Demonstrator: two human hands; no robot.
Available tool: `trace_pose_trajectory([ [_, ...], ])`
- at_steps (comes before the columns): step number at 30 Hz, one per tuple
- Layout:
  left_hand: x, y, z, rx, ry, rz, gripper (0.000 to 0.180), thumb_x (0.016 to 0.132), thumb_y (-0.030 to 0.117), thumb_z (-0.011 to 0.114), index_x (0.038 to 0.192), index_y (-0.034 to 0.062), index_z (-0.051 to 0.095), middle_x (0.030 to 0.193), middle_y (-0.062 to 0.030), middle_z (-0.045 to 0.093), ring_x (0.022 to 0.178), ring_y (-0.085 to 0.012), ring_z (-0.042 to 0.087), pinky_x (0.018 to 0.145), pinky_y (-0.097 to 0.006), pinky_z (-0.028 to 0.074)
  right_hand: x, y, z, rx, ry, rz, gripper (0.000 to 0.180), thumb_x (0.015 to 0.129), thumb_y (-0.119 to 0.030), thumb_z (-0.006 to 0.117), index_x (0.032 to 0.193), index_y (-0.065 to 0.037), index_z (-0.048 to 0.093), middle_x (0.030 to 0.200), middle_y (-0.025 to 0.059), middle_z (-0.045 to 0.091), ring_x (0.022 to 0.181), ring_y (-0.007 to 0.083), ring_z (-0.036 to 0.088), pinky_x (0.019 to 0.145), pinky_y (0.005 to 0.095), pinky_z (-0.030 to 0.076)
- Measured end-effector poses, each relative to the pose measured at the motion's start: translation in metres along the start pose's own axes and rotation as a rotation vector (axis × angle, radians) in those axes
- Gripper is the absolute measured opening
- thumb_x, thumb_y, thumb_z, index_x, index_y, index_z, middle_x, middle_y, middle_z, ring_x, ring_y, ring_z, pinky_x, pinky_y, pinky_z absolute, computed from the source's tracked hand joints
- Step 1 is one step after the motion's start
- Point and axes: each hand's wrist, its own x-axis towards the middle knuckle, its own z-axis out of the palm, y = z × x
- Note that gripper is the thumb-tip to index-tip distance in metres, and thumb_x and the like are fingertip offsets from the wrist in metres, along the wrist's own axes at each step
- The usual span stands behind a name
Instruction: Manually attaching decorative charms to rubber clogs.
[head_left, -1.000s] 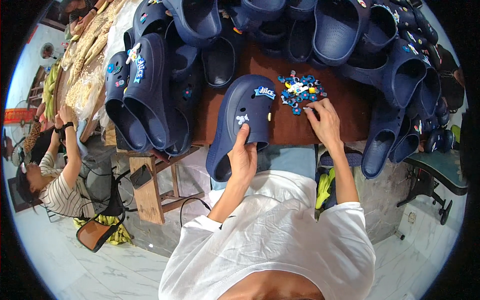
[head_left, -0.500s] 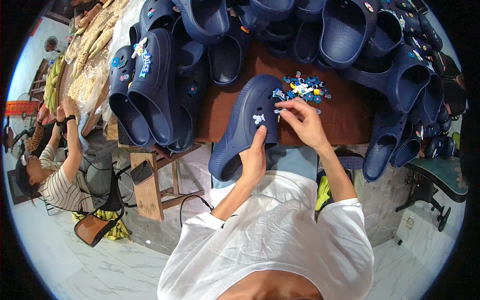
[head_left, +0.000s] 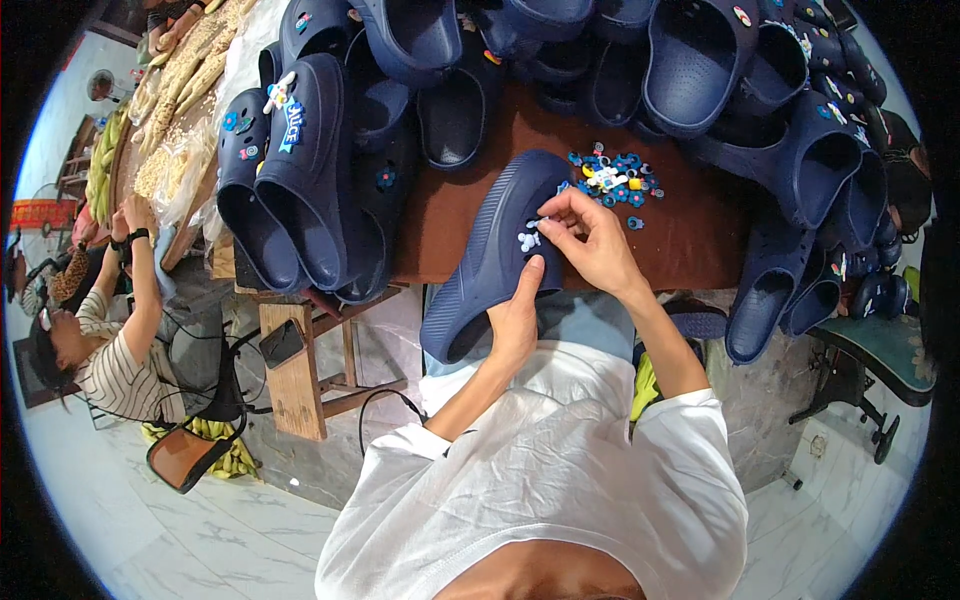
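Left hand: the left hand [head_left: 516,318] is wrapped round the near end of a navy clog [head_left: 497,250], thumb up on its top, holding it steady.

Right hand: the right hand [head_left: 592,243] is curled narrow over the upper of the same clog, fingertips [head_left: 548,226] pinched at a small white charm [head_left: 527,240]; whether they actually grip it I cannot tell.

Navy clog: it lies at the near edge of the brown table [head_left: 690,240], toe pointing toward the far side, heel end hanging out past the edge above the person's lap.

Loose charms: a little heap of blue, white and yellow charms [head_left: 612,178] sits on the table just beyond the right hand, near the clog's toe.

Far side of the table: a crowd of dark blue clogs [head_left: 690,60] is stacked along it, open ends facing the person.

Left edge: more clogs hang over here; one carries a white-and-blue charm strip [head_left: 291,124].

Right edge: another cluster of clogs [head_left: 800,280] spills down off the table.

Shirt: the person wears a white T-shirt [head_left: 540,480].

Co-worker: a person in a striped top [head_left: 115,365] stands well off to the left, one arm raised to a neighbouring bench.

Floor: pale marble tiles [head_left: 180,540].
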Motion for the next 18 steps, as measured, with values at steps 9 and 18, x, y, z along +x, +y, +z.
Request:
trace_pose_trajectory([
  [9, 0.001, 0.0, 0.0, -0.021, -0.017, -0.025, 0.047, 0.092, -0.002, 0.063, 0.136, 0.0015, 0.047, 0.131, -0.0076, 0.054, 0.117, -0.0173, 0.054, 0.104, -0.031, 0.043, 0.004, 0.012, -0.001, 0.338, -0.006, 0.189, 0.007, 0.095, -0.011, 0.067, 0.097, -0.004, 0.067, 0.088, -0.0026, 0.064, 0.079, 0.0023, 0.057, 0.07, 0.0193, 0.046],
  [18, 0.0, -0.003, -0.001, -0.01, -0.014, -0.034, 0.045, 0.092, -0.002, 0.061, 0.135, 0.0017, 0.048, 0.13, -0.0074, 0.054, 0.118, -0.0173, 0.054, 0.104, -0.032, 0.043, 0.001, 0.019, 0.005, 0.146, 0.041, 0.112, 0.006, 0.093, -0.008, 0.069, 0.095, -0.003, 0.066, 0.087, -0.0017, 0.065, 0.077, 0.0033, 0.057, 0.07, 0.0191, 0.047],
])
